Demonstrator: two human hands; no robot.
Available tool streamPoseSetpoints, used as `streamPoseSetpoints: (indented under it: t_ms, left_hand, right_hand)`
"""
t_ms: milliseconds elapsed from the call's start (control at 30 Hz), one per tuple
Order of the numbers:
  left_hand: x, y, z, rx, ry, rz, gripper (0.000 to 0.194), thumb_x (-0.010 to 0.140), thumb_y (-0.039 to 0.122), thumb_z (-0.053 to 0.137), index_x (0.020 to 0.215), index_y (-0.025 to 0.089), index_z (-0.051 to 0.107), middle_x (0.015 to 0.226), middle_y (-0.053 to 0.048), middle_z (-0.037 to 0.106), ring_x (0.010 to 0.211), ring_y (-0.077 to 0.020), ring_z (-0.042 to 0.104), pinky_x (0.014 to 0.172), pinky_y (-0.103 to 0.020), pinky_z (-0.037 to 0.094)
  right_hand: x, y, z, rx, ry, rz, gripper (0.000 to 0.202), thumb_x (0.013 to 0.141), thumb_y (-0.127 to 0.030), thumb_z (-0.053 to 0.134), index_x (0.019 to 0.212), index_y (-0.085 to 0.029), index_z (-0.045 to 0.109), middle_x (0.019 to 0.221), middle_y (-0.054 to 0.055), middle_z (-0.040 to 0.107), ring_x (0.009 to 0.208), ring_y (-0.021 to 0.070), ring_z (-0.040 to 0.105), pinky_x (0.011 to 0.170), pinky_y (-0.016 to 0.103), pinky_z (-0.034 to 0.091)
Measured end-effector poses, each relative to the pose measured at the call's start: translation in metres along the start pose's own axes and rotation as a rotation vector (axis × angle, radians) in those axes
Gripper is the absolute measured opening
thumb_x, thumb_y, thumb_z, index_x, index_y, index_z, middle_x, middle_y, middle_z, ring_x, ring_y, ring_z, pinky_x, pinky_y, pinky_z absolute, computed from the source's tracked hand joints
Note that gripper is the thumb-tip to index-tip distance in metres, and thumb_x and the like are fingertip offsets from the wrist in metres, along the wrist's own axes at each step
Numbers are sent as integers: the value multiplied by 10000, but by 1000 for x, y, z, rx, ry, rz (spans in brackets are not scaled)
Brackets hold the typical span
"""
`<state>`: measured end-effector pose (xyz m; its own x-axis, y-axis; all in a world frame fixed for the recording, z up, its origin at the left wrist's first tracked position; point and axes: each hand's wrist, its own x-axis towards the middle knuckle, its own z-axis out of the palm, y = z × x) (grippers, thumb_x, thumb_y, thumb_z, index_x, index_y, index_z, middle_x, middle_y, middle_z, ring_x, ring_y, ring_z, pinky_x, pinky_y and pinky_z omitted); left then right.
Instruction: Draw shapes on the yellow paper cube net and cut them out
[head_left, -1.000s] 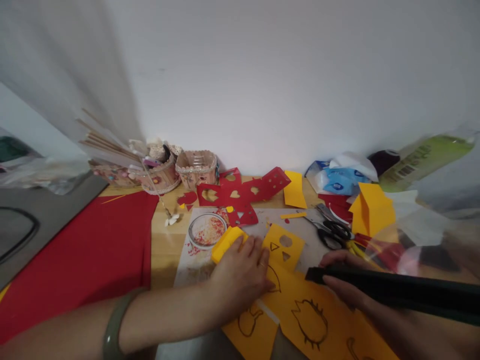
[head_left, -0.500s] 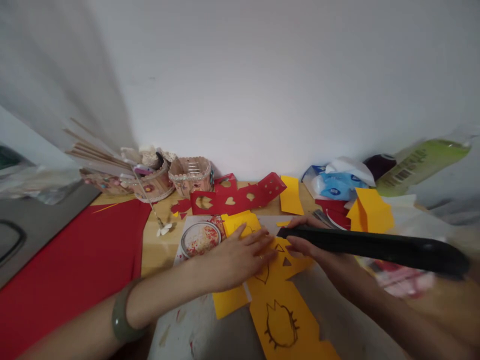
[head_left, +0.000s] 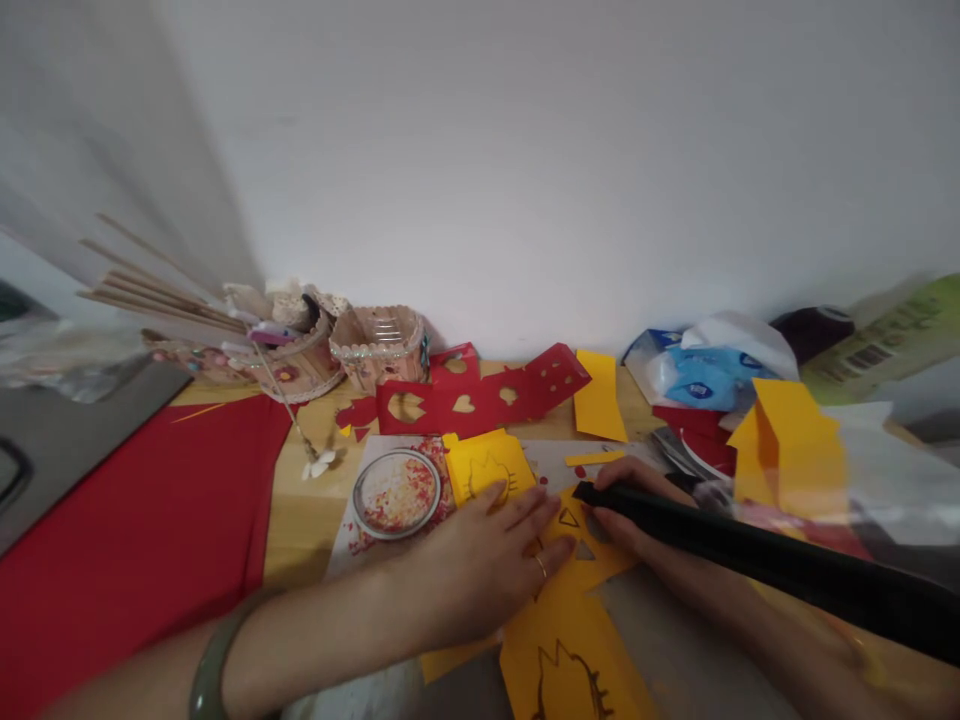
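Note:
My left hand (head_left: 487, 560) lies flat with fingers spread over yellow paper (head_left: 611, 570), pressing it to the mat. A drawn triangle and a triangular cut-out show just right of its fingertips. My right hand (head_left: 637, 510) is closed around the narrow end of a long black tool (head_left: 757, 555), whose exact kind I cannot make out. Its tip is at the paper's upper edge, near the drawn triangle; whether it touches is unclear. Another yellow piece (head_left: 491, 455) with a spiky outline lies above my left hand. Below, a yellow piece (head_left: 521, 660) carries a similar drawing.
A round lid (head_left: 396, 492) with red and yellow scraps lies left. Red cut paper (head_left: 491, 400), a small basket (head_left: 382, 345) and sticks (head_left: 165, 303) stand along the wall. Red sheet (head_left: 150, 490) covers the left side. Blue tissue pack (head_left: 701, 378) and folded yellow paper (head_left: 799, 450) sit right.
The black tool's far end has swung lower and nearer, its tip staying by the triangles. The view has shifted slightly. My left hand still presses the paper.

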<state>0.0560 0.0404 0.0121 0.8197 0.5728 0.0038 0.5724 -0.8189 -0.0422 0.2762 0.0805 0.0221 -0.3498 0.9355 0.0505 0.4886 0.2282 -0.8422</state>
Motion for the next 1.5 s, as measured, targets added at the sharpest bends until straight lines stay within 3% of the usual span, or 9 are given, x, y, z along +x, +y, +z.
streamPoseSetpoints:
  t_ms: [200,467,667,933,1067,1500]
  left_hand:
    - [4,2,0,-12,-51,-31,438,967,248,464,1393,151,433,1466,-177,396,1364,-312,376,1006,-514,446]
    - [3,4,2,-42,-53,-36,470,952,259,490,1403,143,424,1487,-178,350,1382,-312,345,1029,-537,414]
    - [1,3,5,-28,0,-30,450,968,272,450,1397,137,433,1470,-183,382,1366,-307,374,1023,-515,421]
    - [0,4,9,-30,59,-38,434,965,272,450,1379,141,454,1462,-180,398,1363,-301,378,1018,-506,417]
    - [0,5,10,-28,34,-36,468,946,290,501,1388,146,444,1472,-172,383,1368,-305,368,1028,-519,404]
    - [1,4,3,-48,-8,-31,451,961,273,461,1394,146,447,1477,-180,366,1371,-305,367,1016,-510,434]
  right_hand:
    - [7,8,-6,-23,-95,-51,95,829,-319,587,906,-265,572,886,2,659,818,206,626,702,319,497]
    - [0,-4,6,-182,61,-86,34,738,-298,568,735,-273,546,616,-19,616,513,169,571,495,295,460]
    - [3,8,12,-224,54,-83,85,678,-291,582,691,-285,498,508,-39,596,397,173,542,400,302,422]
    - [-2,11,14,-178,23,-40,123,688,-336,622,745,-362,516,575,13,637,491,284,602,508,440,464]
    - [-1,12,13,-210,19,-48,128,675,-341,618,752,-370,520,639,38,673,551,315,637,540,472,488]
    - [-2,13,14,-268,-2,-64,131,670,-309,606,755,-361,521,629,19,680,532,299,644,527,449,497]
